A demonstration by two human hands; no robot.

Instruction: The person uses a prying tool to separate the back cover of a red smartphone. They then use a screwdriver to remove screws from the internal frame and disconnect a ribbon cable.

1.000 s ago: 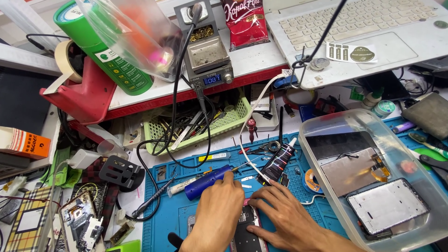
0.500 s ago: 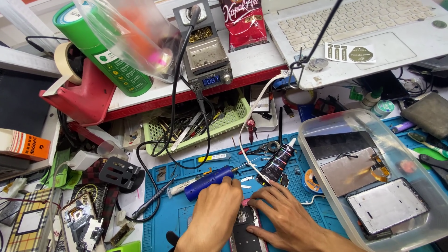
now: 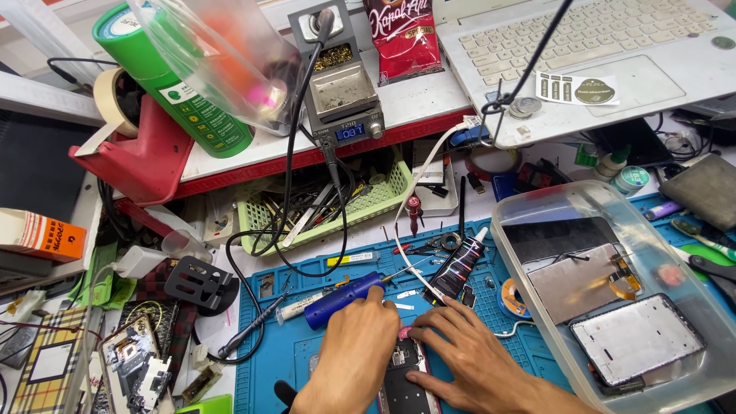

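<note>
An opened dark phone (image 3: 402, 383) lies on the blue repair mat (image 3: 264, 360) at the bottom centre. My left hand (image 3: 349, 360) bends its fingers down over the phone's upper left corner, its knuckles touching a blue pen-shaped power screwdriver (image 3: 337, 300) lying on the mat. What the fingertips pinch is hidden. My right hand (image 3: 471, 360) rests on the phone's right side with fingers spread, index and thumb on the phone. A small pink piece (image 3: 404, 332) shows between the two hands.
A black glue tube (image 3: 458, 264) lies just beyond the hands. A clear plastic tub (image 3: 529, 307) with phone screens stands at right. A green tool basket (image 3: 383, 201), a soldering station (image 3: 341, 96), a laptop (image 3: 613, 46) and a black cable (image 3: 253, 337) lie behind and left.
Both hands stay on the phone with only small finger shifts. Nothing else on the bench has moved.
</note>
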